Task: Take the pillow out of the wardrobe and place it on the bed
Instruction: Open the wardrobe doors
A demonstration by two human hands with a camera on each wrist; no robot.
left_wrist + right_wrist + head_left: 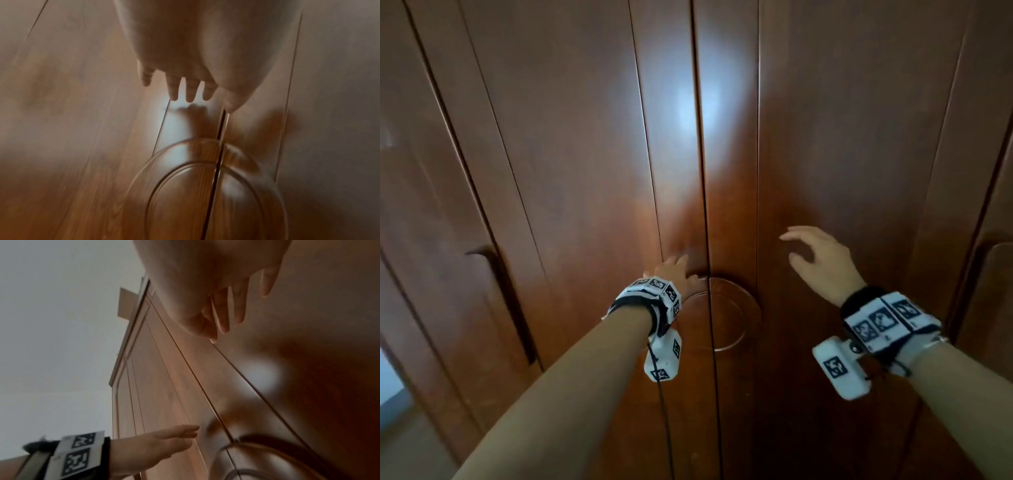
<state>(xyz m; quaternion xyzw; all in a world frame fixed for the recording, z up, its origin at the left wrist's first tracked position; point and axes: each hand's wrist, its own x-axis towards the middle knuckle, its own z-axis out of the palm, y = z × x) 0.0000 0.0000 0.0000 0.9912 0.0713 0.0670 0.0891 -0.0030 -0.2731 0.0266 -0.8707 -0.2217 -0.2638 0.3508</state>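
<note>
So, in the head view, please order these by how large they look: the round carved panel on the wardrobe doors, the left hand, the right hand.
1. round carved panel, largest.
2. right hand.
3. left hand, smallest, but its wrist band partly hides it, so its rank against the right hand is unsure.

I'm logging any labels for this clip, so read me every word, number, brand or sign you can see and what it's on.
None: no readable word, number or brand shows in any view.
Black-and-white square marker tags on the left wristband: coded patterns, not text.
Same marker tags on the right wristband: patterns only.
Glossy brown wooden wardrobe doors: no label or sign.
</note>
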